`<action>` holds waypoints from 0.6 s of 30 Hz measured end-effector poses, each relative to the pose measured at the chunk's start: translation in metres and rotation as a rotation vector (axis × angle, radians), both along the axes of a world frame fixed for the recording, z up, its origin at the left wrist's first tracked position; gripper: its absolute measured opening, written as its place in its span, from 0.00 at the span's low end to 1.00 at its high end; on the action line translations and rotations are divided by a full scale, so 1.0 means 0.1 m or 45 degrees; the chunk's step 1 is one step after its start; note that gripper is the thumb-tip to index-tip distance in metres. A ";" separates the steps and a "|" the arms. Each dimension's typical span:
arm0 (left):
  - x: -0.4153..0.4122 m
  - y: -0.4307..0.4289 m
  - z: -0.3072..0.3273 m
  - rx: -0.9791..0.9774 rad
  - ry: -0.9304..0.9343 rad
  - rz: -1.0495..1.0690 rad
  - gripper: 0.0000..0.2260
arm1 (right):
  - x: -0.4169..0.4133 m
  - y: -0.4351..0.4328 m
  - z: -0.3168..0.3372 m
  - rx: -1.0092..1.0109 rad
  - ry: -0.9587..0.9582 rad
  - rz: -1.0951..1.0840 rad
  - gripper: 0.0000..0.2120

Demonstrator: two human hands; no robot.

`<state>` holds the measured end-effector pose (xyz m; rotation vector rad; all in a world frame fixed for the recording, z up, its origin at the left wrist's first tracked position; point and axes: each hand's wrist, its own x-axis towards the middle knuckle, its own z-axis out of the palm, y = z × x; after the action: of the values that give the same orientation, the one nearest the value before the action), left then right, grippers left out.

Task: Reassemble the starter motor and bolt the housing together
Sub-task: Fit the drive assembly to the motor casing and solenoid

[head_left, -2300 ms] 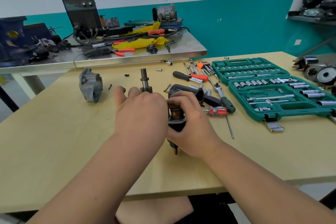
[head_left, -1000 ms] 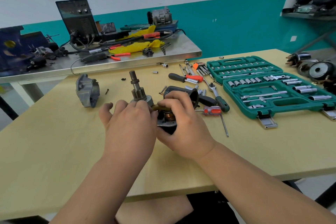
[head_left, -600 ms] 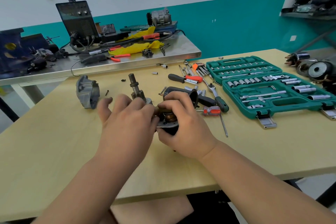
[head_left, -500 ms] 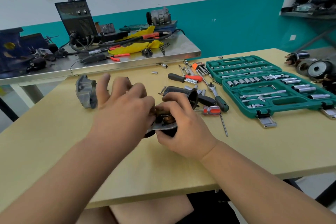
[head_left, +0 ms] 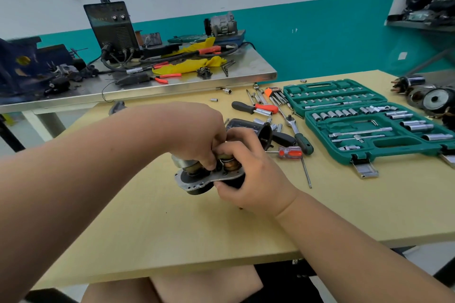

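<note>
Head view shows me first the wide wooden worktop (head_left: 172, 229), which fills the lower half of the picture. Behind it stands a steel worktop (head_left: 246, 74), and on that one a dark machine (head_left: 110, 27) with knobs and cables, beside some yellow cloths. On the right part of the wooden worktop lies an open green socket case (head_left: 369, 128), both halves flat, with rows of shiny sockets inside.

Two bare forearms come in from the lower edge and meet near the middle of the wooden worktop. Between the hands is the starter motor (head_left: 194, 181). Its flat grey plate faces up and dark round bodies hang under it. I cannot tell if it rests on the wood or is held just above it.

The left hand (head_left: 194, 128) comes from above, its fingers curled down and pinching a part on top of the plate, on the left side. The right hand (head_left: 248, 172) grips the right end of the plate, the thumb under the edge and the fingers curled over a copper-coloured part.

Just behind the right hand a black housing (head_left: 261, 130) lies on its side. Right of it lies a ratchet (head_left: 299, 134) with a green and black handle. Near it is a small screwdriver (head_left: 290, 152) with an orange and clear handle. Farther back, one loose socket (head_left: 213, 100) stands alone.
</note>
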<state>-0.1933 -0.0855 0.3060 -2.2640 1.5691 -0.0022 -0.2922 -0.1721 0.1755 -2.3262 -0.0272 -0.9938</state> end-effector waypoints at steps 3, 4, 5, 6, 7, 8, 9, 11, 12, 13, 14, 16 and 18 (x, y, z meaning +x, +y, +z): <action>-0.01 -0.04 0.02 0.066 0.011 0.021 0.11 | 0.01 -0.01 -0.01 0.024 0.016 0.025 0.22; -0.01 -0.05 0.04 0.070 0.016 0.032 0.12 | 0.01 -0.02 -0.01 0.038 0.025 0.032 0.22; -0.02 -0.06 0.04 0.067 0.022 0.038 0.12 | 0.01 -0.02 -0.01 0.051 0.034 0.035 0.22; -0.02 -0.07 0.04 0.067 0.028 0.040 0.13 | 0.01 -0.03 -0.01 0.062 0.042 0.035 0.22; -0.02 -0.08 0.04 0.069 0.028 0.039 0.13 | 0.01 -0.04 -0.01 0.070 0.052 0.034 0.23; -0.02 -0.08 0.04 0.065 0.023 0.045 0.14 | 0.01 -0.04 -0.01 0.070 0.060 0.032 0.23; -0.01 -0.06 0.05 0.040 0.018 0.042 0.14 | 0.01 -0.04 -0.02 0.063 0.063 0.028 0.23; 0.09 0.08 0.07 -0.224 0.024 -0.026 0.15 | 0.02 -0.06 -0.04 0.055 0.046 0.031 0.23; 0.17 0.17 0.05 -0.512 0.045 -0.084 0.15 | 0.01 -0.07 -0.05 0.063 0.034 0.035 0.22; 0.25 0.28 -0.01 -0.892 0.100 -0.115 0.15 | 0.01 -0.09 -0.06 0.076 0.027 0.034 0.22; 0.32 0.38 -0.11 -1.291 0.203 -0.068 0.13 | 0.01 -0.12 -0.07 0.091 0.030 0.030 0.22; 0.40 0.50 -0.41 -1.793 0.595 0.301 0.09 | 0.02 -0.16 -0.08 0.130 0.045 0.007 0.23; 0.39 0.49 -0.78 -1.698 1.173 0.635 0.15 | 0.03 -0.19 -0.09 0.180 0.053 -0.035 0.22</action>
<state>-0.1540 -0.0361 0.2284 -4.1182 1.4427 0.2177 -0.2896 -0.1910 0.1669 -2.2225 0.0887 -0.9297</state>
